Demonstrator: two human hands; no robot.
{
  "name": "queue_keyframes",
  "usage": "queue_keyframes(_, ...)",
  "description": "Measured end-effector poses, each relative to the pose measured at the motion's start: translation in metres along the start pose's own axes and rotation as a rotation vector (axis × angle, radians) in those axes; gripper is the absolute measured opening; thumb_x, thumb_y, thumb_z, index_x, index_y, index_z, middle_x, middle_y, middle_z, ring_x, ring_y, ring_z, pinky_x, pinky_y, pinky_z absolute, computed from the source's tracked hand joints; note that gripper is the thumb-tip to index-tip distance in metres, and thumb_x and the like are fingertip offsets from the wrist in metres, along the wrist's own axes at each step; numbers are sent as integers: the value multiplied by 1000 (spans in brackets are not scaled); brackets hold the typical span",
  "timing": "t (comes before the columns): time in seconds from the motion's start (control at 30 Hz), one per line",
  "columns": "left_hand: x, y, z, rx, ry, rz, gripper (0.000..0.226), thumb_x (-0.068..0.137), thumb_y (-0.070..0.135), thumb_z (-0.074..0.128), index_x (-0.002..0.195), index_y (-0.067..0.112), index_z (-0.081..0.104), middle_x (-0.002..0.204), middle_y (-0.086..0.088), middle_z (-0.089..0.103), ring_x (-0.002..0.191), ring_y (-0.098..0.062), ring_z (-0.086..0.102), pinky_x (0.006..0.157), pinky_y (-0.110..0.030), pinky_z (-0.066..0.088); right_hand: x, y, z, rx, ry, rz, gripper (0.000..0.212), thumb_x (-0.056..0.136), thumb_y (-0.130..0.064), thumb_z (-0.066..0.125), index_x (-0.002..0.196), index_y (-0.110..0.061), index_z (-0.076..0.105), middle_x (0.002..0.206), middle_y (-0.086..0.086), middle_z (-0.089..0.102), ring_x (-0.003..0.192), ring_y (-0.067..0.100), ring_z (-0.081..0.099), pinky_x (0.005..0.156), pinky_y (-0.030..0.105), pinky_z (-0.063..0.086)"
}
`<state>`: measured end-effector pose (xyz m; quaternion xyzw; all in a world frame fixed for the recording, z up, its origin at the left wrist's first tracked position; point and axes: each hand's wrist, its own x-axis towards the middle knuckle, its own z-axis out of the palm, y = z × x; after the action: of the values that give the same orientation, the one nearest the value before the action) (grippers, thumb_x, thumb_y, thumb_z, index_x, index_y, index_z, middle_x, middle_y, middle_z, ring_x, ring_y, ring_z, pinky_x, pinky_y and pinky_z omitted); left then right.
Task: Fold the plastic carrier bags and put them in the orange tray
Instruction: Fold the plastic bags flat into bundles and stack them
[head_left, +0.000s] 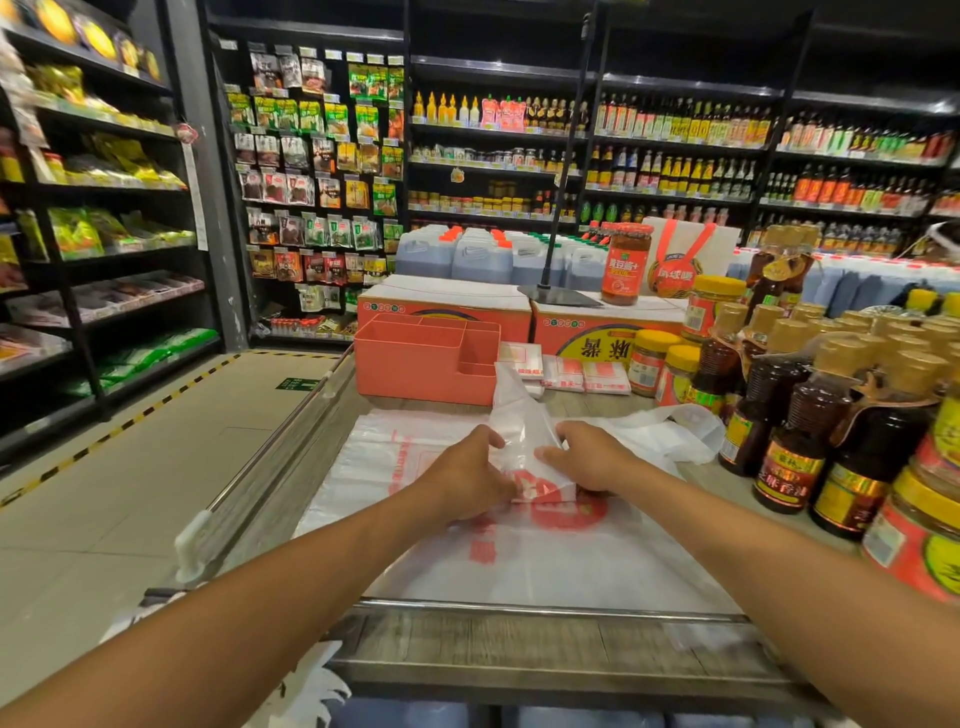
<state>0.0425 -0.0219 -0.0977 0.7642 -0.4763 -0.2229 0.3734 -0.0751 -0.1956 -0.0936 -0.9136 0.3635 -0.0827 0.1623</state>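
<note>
Carrier bag pinched at fold by left grip and right grip, both reaching forward, palms down.

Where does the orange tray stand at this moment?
In the head view, the orange tray stands left of centre, directly in front of an orange carton, with the folded white bags just to its right.
</note>
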Motion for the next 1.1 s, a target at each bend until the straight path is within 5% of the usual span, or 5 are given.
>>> queue_keyframes(0.27, -2, 3, -1, -35, 61, -42, 40, 91, 24, 76, 121, 21, 49, 77, 2, 64, 49, -4, 49, 42, -18, 35, -1, -4, -1, -66, -17, 3, 33, 102, -52, 50, 83, -25, 43, 97, -1, 57, 91, 22, 55, 78, 36, 43)
queue_keyframes(0.47, -12, 2, 4, 497, 193, 305, 35, 99, 28, 62, 134, 25, 59, 130, 3, 63, 119, -19, 57, 101, -37, 48, -2, -5, 0, -95, -14, -2, 30, 103, -53, 47, 101, -22, 48, 105, -1, 59, 98, 22, 57, 84, 40, 48)
queue_keyframes(0.57, -17, 1, 6, 694, 2, 581, 38, 105, 30, 47, 141, 21, 55, 145, 1, 55, 135, -20, 46, 109, -38, 43, -2, -5, 1, -99, -16, -8, 31, 103, -53, 47, 101, -22, 48, 105, -1, 58, 98, 23, 56, 88, 43, 48)
queue_keyframes(0.8, -19, -6, 8, 857, -344, 372, 69, 107, 58, 14, 165, 23, 0, 172, 3, -2, 157, -11, -5, 128, -36, 0, -3, -7, -1, -96, -8, 20, 32, 103, -53, 46, 97, -22, 48, 103, -2, 57, 98, 23, 56, 91, 44, 48)
queue_keyframes(1.1, -22, -4, 11, 861, -386, 307, 79, 100, 72, 7, 162, 27, -12, 170, 8, -15, 155, -8, -16, 127, -37, -8, -30, -16, -25, 286, -95, 125, 48, 99, -50, 57, 117, -6, 58, 84, 11, 72, 61, 22, 59, 54, 29, 44)
